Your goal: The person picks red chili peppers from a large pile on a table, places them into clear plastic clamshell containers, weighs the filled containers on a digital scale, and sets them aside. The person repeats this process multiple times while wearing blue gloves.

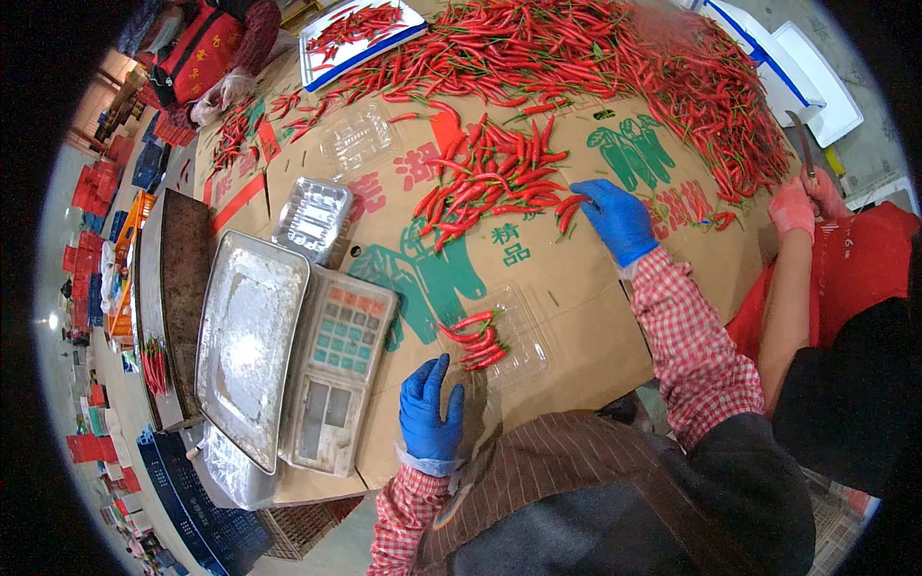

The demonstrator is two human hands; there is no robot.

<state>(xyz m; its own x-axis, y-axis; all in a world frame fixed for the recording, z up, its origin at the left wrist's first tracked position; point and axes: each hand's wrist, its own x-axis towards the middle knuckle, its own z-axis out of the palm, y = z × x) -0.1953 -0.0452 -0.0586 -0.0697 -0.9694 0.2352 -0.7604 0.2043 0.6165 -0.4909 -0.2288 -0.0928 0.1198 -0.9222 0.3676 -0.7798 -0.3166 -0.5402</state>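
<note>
My left hand (432, 414), in a blue glove, is open with thumb and fingers apart. It is beside a clear plastic clamshell box (529, 345), where a few red chillies (479, 342) lie side by side at the left. Farther forward, my right hand (616, 219), also blue-gloved, has its fingertips on a couple of red chillies (567, 214). These are at the right edge of a loose heap of red chillies (497, 173) on the printed cardboard (591, 309).
A scale with a metal pan (248, 353) stands left, near another clear box (313, 216). A large chilli pile (533, 50) spans the far side, beside a white foam tray (360, 32). At right, a co-worker's gloved hands (799, 201) hold a curved blade (801, 140); another person's hands (223, 97) are far left.
</note>
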